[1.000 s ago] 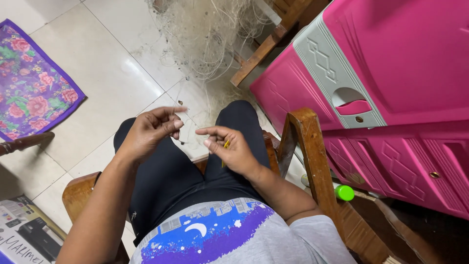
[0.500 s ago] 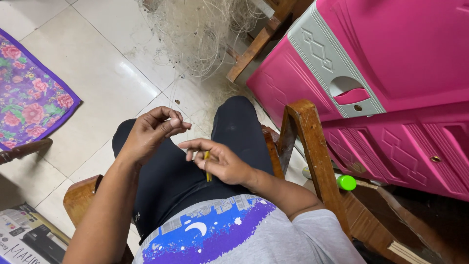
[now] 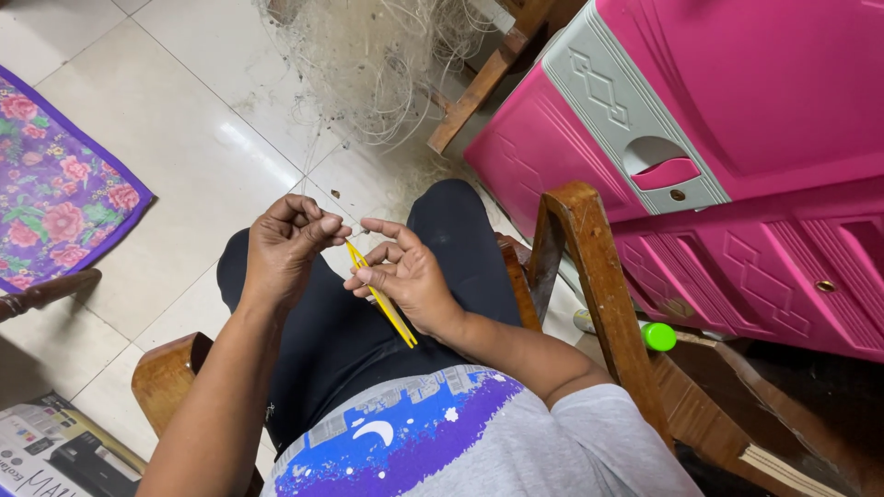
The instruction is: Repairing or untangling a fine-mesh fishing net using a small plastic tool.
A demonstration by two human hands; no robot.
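Note:
I sit in a wooden chair [image 3: 589, 267] with both hands raised over my lap. My right hand [image 3: 405, 276] holds a long thin yellow netting needle [image 3: 382, 299], which slants from my palm up toward my left hand. My left hand [image 3: 290, 244] has its fingertips pinched together at the needle's tip, on what looks like a fine thread of the pale fishing net [image 3: 368, 55] that lies heaped on the floor ahead of my knees. The thread itself is barely visible.
A pink plastic drawer cabinet [image 3: 737, 138] stands close at the right. A green-capped bottle [image 3: 656, 335] lies below the chair arm. A purple flowered mat [image 3: 55, 193] lies on the tiled floor at left, a printed cardboard box [image 3: 46, 456] at bottom left.
My right hand has turned and brought the yellow needle up to my left hand's fingertips. The hands are now closer together. My view has shifted slightly.

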